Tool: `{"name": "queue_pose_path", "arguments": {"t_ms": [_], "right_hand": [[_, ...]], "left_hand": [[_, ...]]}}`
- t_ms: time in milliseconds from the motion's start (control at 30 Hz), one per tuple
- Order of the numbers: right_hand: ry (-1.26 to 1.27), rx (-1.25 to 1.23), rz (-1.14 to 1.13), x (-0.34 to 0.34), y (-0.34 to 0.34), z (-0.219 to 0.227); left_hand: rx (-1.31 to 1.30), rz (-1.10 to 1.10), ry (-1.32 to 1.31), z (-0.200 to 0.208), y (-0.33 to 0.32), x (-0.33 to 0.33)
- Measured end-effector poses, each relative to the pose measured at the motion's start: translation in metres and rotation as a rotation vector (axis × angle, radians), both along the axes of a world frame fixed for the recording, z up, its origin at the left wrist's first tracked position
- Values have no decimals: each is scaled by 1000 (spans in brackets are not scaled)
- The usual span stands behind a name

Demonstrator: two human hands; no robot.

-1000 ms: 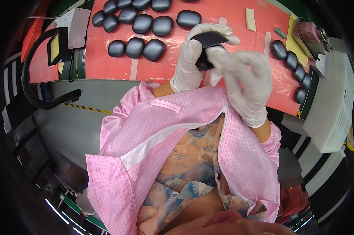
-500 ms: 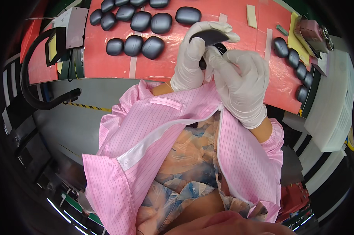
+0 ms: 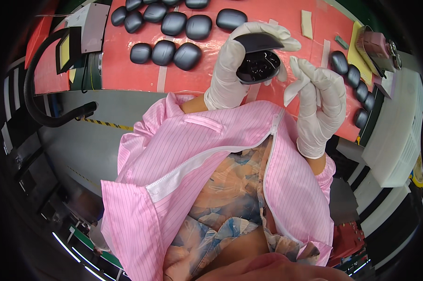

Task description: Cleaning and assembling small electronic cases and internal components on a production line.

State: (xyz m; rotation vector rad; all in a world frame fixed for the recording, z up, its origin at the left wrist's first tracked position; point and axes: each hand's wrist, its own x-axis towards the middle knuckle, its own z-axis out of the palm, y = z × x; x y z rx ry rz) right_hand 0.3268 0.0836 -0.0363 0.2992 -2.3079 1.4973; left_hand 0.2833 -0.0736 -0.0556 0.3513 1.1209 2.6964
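Widest of all here is the red, plastic-covered tabletop point(image 3: 122, 77), and look how closely those shut, dark grey rounded cases point(image 3: 164, 52) sit together at left, some touching; a sweeping sleeve could, I reckon, knock them into each other and scuff them. Whatever they contain is hidden from me.

Now the hands, both in white gloves! The left hand point(image 3: 226, 70) is wrapped around an open, glossy black rounded case point(image 3: 258, 68), held up above the tabletop, fingers curled over its raised lid. A smooth glove on a smooth shell: too loose a grip and it could slip, too hard a squeeze and that lid might strain. Inside, a shiny black interior with bright glints; whether anything sits in its hollows, I can't tell.

Over at right, a pink-tinted container point(image 3: 374, 43), contents too small to make out.

And smallest, a folded white wipe point(image 3: 292, 92), pinched in the fingertips of the right hand point(image 3: 321, 105), just beside the case. Loose lint from it could end up in that interior.
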Motion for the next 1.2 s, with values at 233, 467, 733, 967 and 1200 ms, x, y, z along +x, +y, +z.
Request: {"name": "queue_pose_path", "arguments": {"t_ms": [233,467,733,967,1200], "right_hand": [[88,44,39,5,-3,0],[36,98,16,3,8,2],[-107,485,-34,-17,17,-40],[48,481,-90,-25,29,-51],[171,374,-47,-36,34,-63]], "left_hand": [[-172,125,-42,1,-1,5],[-2,-12,49,4,-11,-3],[140,-37,-274,14,-4,-18],[8,-296,-470,72,-22,-21],[-538,-72,343,224,-15,-91]]}}
